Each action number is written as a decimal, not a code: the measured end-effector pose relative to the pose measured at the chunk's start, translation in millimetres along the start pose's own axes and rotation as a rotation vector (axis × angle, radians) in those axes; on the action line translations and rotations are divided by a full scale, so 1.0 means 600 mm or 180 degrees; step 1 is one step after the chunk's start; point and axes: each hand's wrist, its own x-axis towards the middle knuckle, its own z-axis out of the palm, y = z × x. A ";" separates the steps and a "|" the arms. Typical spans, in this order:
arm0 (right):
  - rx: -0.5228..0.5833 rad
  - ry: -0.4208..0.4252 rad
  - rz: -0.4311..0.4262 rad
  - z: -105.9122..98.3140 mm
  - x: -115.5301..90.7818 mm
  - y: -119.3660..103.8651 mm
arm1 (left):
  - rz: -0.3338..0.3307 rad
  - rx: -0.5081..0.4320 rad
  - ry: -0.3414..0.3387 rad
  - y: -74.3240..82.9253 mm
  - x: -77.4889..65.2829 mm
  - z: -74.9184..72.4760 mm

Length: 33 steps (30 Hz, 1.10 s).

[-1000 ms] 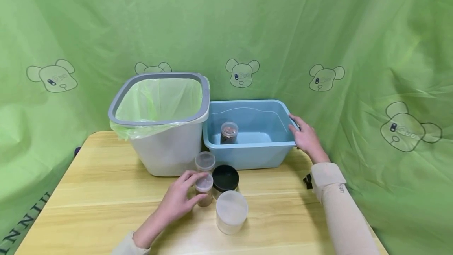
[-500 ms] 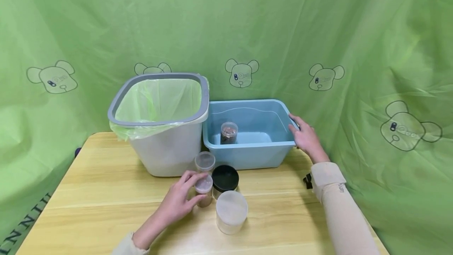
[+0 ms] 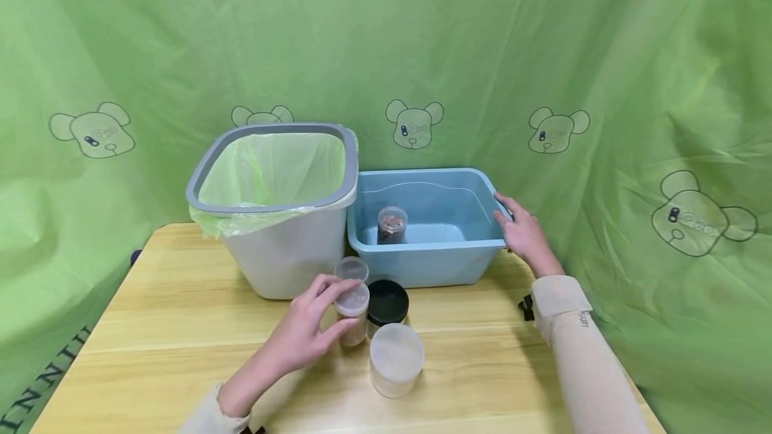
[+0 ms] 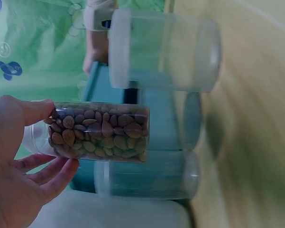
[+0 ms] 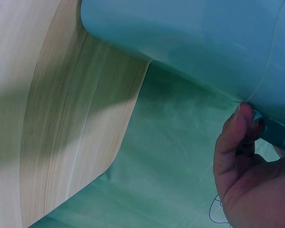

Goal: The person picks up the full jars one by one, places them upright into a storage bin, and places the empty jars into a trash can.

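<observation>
My left hand [image 3: 301,333] pinches a clear plastic jar of almonds [image 4: 99,133] between thumb and fingers, near its lid. In the left wrist view the jar's base is apart from the tabletop. Behind it stands a clear lidded jar [image 3: 351,268], partly hidden. A black-lidded jar [image 3: 388,301] and a wider jar with a frosted lid [image 3: 397,360] stand to its right. My right hand [image 3: 526,236] grips the right end of a light blue plastic basin [image 3: 422,266], thumb and fingers at its rim in the right wrist view. Inside the basin is a jar with reddish-brown contents [image 3: 392,228].
A white trash bin [image 3: 289,253] with a grey rim and green liner stands left of the basin, close against it. The wooden table [image 3: 151,333] is backed by a green curtain [image 3: 470,39]. In the right wrist view a table edge [image 5: 128,128] shows below the basin.
My left hand has raised the almond jar slightly, away from me and a little to the right. My right hand has stayed on the basin's rim.
</observation>
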 end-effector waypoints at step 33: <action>0.0014 -0.0019 -0.0003 -0.003 -0.001 -0.004 | 0.0458 -0.0396 0.0101 0.082 0.227 -0.014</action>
